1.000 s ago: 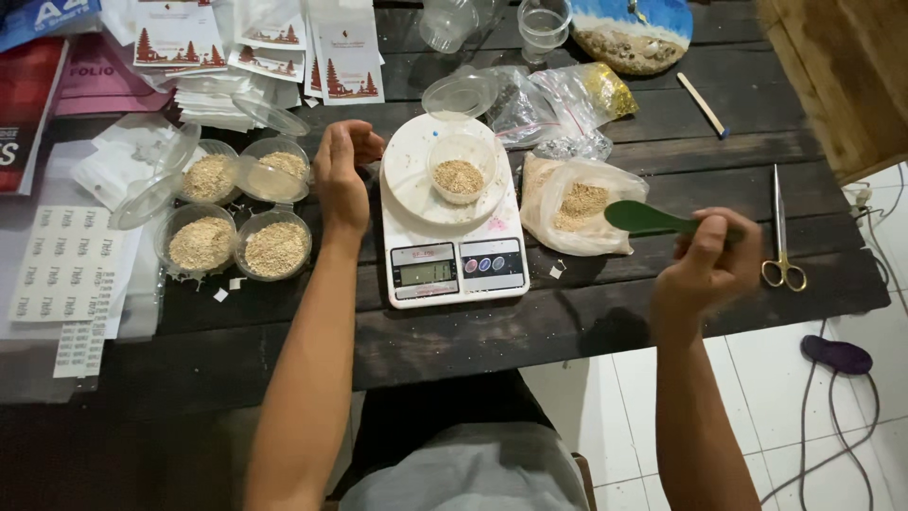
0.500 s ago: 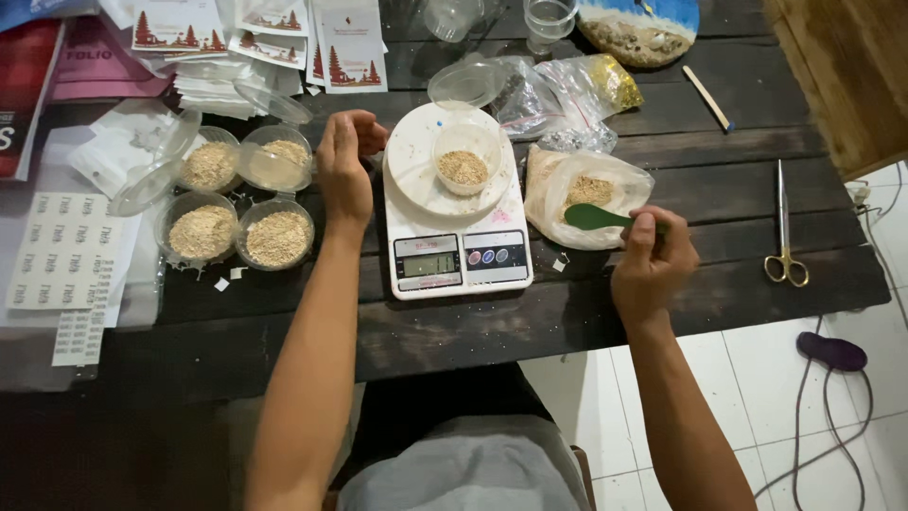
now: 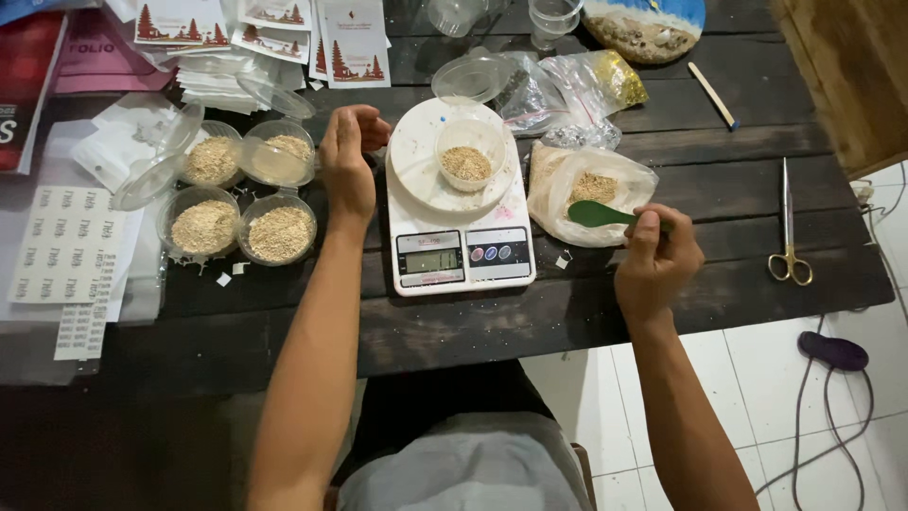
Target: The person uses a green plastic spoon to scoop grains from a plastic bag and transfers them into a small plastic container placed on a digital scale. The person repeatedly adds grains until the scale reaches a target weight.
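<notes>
Head view, my right hand: my right hand [image 3: 654,265] pinches the handle of a small green plastic spoon [image 3: 598,214], closed round it, near the table's near edge.
Spoon: its bowl points left and hovers over the mouth of the open clear plastic bag of pale grain [image 3: 586,189], just right of the scale.
My left hand: my left hand [image 3: 348,166] rests on the table with fingers loosely curled and holding nothing, its edge touching or just beside the scale's left side; I cannot tell which.
Scale: the white digital kitchen scale [image 3: 459,251] sits in the middle, its display side near me, set back from the table edge.
Cup on scale: a small clear plastic cup of grain [image 3: 467,151] stands on the scale's round white platter [image 3: 416,170].
Left of my hand: four small clear cups of grain [image 3: 241,194] stand packed together, two with hinged lids open.
Far left: a white sheet of small stickers [image 3: 66,246] lies flat.
Right side: steel scissors with gold handles [image 3: 788,227] lie well apart from my right hand, with bare dark wooden table [image 3: 719,189] between them.
Near edge: a strip of bare wood runs in front of the scale.
Far side: crumpled clear bags [image 3: 558,90] crowd behind the scale.
</notes>
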